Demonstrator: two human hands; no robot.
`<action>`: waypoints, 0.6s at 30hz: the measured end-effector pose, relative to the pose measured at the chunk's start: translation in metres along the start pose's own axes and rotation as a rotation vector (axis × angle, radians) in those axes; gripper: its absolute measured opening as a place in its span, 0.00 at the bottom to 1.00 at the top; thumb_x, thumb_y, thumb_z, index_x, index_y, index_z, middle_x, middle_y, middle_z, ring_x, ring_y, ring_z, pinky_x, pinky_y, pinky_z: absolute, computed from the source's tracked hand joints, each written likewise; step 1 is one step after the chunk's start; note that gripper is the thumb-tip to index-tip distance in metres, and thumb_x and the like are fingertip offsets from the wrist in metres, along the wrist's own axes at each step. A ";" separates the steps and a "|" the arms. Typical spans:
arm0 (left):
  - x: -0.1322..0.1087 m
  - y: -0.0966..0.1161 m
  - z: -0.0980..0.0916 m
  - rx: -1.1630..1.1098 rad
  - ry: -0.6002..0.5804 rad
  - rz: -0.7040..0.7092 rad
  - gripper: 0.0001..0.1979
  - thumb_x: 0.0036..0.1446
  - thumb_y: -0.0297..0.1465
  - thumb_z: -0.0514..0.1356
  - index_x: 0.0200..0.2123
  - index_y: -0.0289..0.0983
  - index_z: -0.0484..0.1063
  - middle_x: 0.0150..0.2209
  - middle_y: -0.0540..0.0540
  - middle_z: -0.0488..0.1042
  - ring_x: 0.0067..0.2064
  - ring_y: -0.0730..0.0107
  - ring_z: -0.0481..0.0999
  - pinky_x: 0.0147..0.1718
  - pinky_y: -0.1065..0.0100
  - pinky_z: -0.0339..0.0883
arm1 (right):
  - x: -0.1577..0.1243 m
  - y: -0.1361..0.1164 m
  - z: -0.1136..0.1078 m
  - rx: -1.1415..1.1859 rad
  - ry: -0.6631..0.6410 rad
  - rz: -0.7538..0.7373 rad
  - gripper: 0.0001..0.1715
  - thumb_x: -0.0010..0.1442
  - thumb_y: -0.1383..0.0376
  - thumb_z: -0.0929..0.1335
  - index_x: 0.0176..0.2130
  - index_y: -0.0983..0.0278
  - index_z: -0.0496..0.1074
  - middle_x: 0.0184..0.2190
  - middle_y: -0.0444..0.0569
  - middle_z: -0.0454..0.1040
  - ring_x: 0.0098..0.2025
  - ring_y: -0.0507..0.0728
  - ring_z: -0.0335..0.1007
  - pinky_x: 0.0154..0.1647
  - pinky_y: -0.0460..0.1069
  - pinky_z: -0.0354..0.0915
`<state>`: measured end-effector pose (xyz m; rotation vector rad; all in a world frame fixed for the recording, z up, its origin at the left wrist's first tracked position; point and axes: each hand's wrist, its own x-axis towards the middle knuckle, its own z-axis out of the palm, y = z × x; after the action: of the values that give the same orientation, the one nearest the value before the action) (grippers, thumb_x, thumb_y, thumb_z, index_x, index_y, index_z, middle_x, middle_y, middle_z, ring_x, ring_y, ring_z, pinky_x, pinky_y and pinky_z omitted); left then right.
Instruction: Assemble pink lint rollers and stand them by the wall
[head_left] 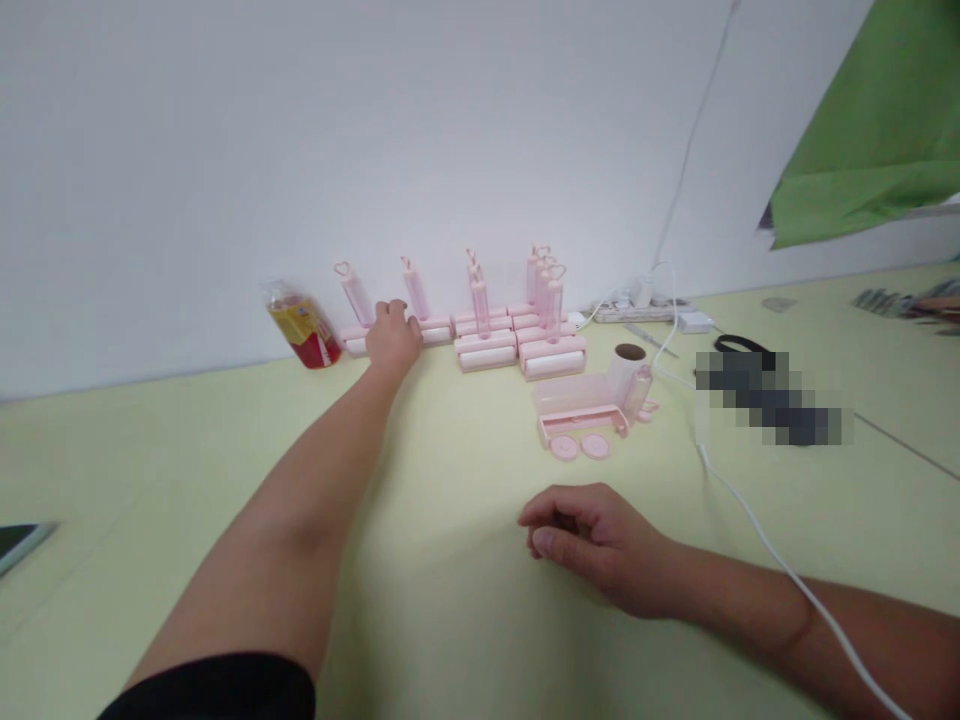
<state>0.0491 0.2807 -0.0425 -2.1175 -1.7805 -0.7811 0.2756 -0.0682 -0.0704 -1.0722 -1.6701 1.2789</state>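
My left hand (pixel 395 340) reaches to the back of the table, its fingers bent down over a pink roller case (pixel 435 332) in the row by the wall. The hand covers part of that case, so the exact grip is partly hidden. Another pink case (pixel 355 341) sits just left of it. Pale pink tubes with loops, such as one tube (pixel 415 292), stand upright on the cases. My right hand (pixel 600 545) rests on the table at the front, loosely curled, thumb apart from the fingers, nothing visible in it. Beyond it lie an opened pink case (pixel 583 424) and two pink discs (pixel 564 447).
A white roll (pixel 624 372) with a cardboard core stands beside the opened case. A red and yellow packet (pixel 304 328) leans near the wall at left. A white cable (pixel 757 530) crosses the right side, over my forearm. A power strip (pixel 637 311) lies behind.
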 end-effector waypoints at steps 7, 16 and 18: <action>-0.056 0.082 -0.050 -0.292 -0.002 0.413 0.15 0.65 0.33 0.50 0.49 0.36 0.70 0.45 0.41 0.73 0.47 0.60 0.73 0.50 0.61 0.65 | 0.001 -0.016 -0.020 -0.320 0.300 -0.302 0.11 0.63 0.62 0.66 0.34 0.65 0.75 0.25 0.45 0.73 0.28 0.52 0.66 0.32 0.47 0.61; -0.078 0.220 -0.066 -0.339 -0.401 0.937 0.21 0.60 0.29 0.54 0.56 0.43 0.71 0.47 0.44 0.79 0.45 0.61 0.77 0.43 0.64 0.67 | 0.005 -0.032 -0.074 -0.541 0.759 -0.436 0.13 0.62 0.61 0.65 0.31 0.64 0.75 0.23 0.45 0.72 0.25 0.53 0.65 0.29 0.47 0.59; -0.078 0.233 -0.057 -0.335 -0.423 0.953 0.20 0.59 0.31 0.55 0.55 0.43 0.72 0.46 0.43 0.79 0.44 0.60 0.77 0.41 0.65 0.67 | 0.006 -0.032 -0.092 -0.573 0.913 -0.419 0.14 0.61 0.60 0.65 0.31 0.64 0.75 0.22 0.45 0.71 0.25 0.53 0.65 0.29 0.47 0.60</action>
<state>0.2539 0.1368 -0.0074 -3.0768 -0.5587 -0.3804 0.3526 -0.0367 -0.0191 -1.2623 -1.4042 -0.0329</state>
